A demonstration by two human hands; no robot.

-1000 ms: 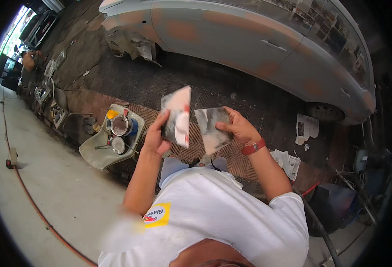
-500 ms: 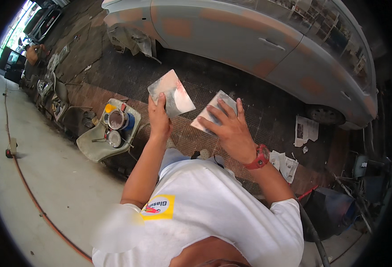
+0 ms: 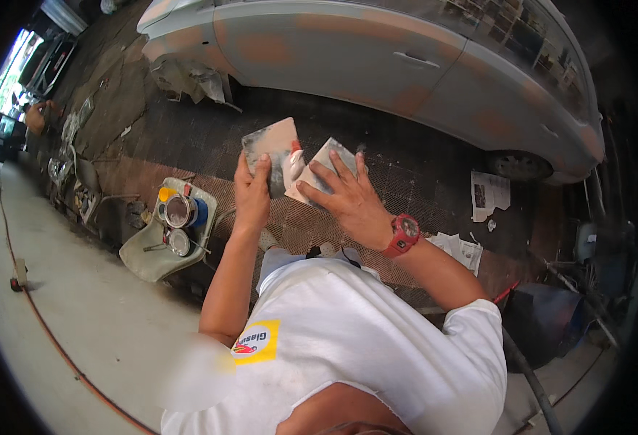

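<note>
Gripping smeared plate [image 3: 280, 147] beside grey car [image 3: 348, 65], L hand [image 3: 252, 187] is prob. leaving face exposed; R hand [image 3: 349, 197], splayed, is holding 2nd plate [image 3: 323, 157].

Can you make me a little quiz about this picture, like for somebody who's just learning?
1. True or false: only the left hand holds a flat plate.

2. Pick one. What is the big round can standing on?
a) a shelf
b) a pale chair
c) a ladder

3. Fill in the missing colour: the watch next to the right hand is ____.

Key:
1. False; the right hand holds a second plate, with its fingers spread across the top.
2. b
3. red
</note>
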